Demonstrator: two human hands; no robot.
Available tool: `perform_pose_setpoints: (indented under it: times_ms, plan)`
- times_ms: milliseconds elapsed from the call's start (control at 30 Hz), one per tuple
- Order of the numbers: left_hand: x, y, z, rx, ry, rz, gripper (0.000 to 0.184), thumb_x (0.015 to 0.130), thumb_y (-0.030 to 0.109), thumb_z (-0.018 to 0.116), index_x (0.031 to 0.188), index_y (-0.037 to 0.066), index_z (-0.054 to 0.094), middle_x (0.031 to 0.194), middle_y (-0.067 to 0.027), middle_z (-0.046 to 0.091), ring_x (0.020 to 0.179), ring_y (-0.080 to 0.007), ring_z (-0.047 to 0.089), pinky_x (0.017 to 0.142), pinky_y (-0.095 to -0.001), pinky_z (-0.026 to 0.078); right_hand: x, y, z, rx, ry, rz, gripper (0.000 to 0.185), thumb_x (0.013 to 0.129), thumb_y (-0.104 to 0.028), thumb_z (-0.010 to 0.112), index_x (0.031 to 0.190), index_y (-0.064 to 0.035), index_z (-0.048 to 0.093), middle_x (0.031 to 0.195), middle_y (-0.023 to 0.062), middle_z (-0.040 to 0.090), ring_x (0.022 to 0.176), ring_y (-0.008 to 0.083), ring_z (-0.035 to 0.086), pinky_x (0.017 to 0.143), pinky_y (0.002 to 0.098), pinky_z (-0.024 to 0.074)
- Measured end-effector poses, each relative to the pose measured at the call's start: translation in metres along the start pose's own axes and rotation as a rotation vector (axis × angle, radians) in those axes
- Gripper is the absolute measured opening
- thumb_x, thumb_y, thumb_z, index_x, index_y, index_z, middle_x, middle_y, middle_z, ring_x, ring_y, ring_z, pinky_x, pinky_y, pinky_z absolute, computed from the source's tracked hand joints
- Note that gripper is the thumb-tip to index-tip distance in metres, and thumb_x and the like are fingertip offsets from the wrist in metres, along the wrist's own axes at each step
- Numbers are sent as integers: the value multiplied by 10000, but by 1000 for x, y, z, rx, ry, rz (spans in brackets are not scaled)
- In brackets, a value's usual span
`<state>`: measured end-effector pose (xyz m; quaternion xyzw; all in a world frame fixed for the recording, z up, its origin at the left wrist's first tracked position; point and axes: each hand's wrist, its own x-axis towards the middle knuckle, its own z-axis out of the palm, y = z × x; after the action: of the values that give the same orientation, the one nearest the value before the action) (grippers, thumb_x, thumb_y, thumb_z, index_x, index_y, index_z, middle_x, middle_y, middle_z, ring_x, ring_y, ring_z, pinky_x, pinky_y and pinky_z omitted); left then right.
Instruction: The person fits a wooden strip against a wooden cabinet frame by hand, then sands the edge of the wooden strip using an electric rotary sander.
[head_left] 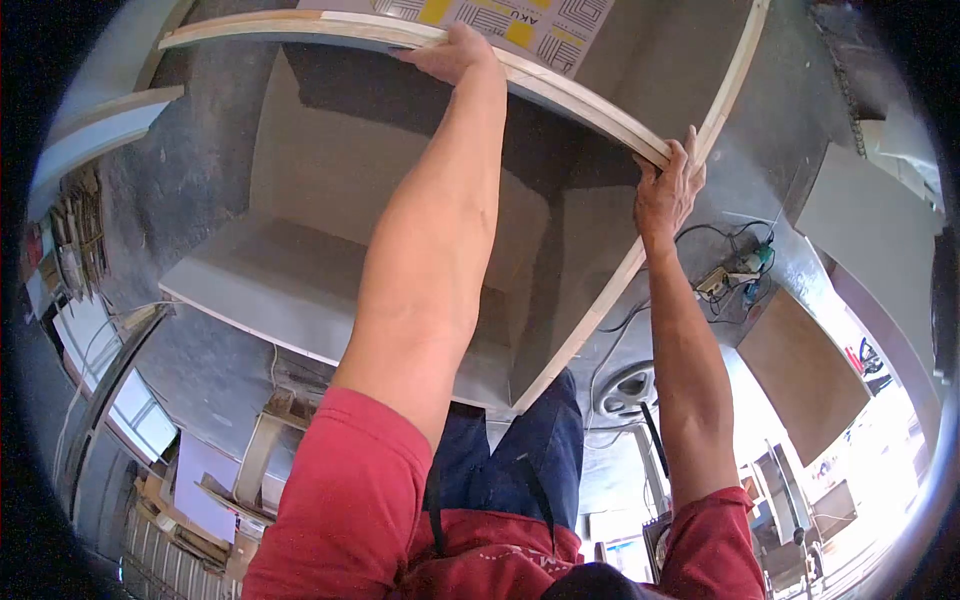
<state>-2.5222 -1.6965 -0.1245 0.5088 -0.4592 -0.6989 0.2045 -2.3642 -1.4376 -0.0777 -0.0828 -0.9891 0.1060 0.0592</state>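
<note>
A large cabinet carcass with grey inner faces and pale raw wood edges stands in front of me. A shelf board crosses it, its front edge facing me. My left hand grips this edge, with the fingers stretched to the left along its underside. At the board's right end, where it meets the side panel, my right hand is closed around the corner. Its fingertips reach over the edges, and the thumb lies below. A printed sheet with yellow squares rests above the shelf board.
On the floor to the right lie a green corded power tool and black cables. A brown board and a grey panel are farther right. At left are stacked wood strips and a window.
</note>
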Motion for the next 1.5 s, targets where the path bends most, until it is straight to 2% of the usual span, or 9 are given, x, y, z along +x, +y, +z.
perform_pose_setpoints:
  times_ms: [233,367,533,667,733,1033,1067,1133,1500]
  plan:
    - [-8,13,-1,39,-7,-70,1001,910,-41,583,1616,122,-108,1597,-243,302,1428,-398,424,1220,-502,380,1,2,1,2,33,-55,534,855,-225,781,1305,-163,501,1615,21,393,1391,492,377,1145,540,379]
    - [0,5,0,-26,-28,39,1002,905,-38,588,1616,121,-100,1602,-239,296,1426,-397,427,1220,-507,385,1,-3,0,22,1,17,539,844,-202,787,1301,-160,504,1617,19,392,1390,479,383,1159,532,365]
    - [-3,6,1,18,2,0,969,928,-48,551,1616,129,-108,1606,-241,289,1422,-401,433,1223,-504,386,0,2,-1,-2,29,-33,552,830,-177,794,1307,-155,516,1622,9,383,1391,476,387,1155,514,383]
    - [-2,8,-3,84,-25,-21,959,941,-36,539,1614,135,-122,1606,-240,288,1418,-402,437,1225,-513,380,-1,2,0,-8,21,-19,537,861,-254,776,1324,-159,521,1622,9,381,1411,447,385,1170,504,374]
    - [-7,10,0,34,23,-9,953,928,-21,566,1618,79,-84,1543,-304,362,1370,-424,488,1195,-471,430,-1,1,0,-22,2,16,534,871,-292,765,1327,-157,521,1622,2,384,1416,431,390,1182,495,364]
    - [-1,8,1,70,9,-28,958,922,-34,523,1615,125,-119,1589,-257,307,1399,-415,457,1213,-510,395,0,2,0,-36,21,3,539,852,-291,783,1312,-167,533,1614,-5,400,1402,433,411,1185,488,366]
    - [-3,9,1,69,12,-27,958,922,-34,523,1615,125,-119,1589,-257,307,1399,-415,457,1213,-510,395,0,3,0,-12,33,-12,535,851,-287,785,1309,-171,534,1612,-9,402,1400,440,409,1178,492,373]
    - [-7,9,1,57,47,6,950,919,-36,570,1614,46,-73,1528,-307,401,1380,-406,489,1201,-442,412,1,2,0,14,45,-30,531,851,-284,787,1306,-176,535,1611,-12,404,1398,447,406,1170,496,380]
    - [-4,6,3,5,63,81,931,856,-89,519,1610,17,-18,1474,-354,428,1332,-429,529,1181,-454,435,1,3,1,3,11,-18,511,876,-168,748,1324,-168,503,1618,7,390,1420,438,382,1190,516,343]
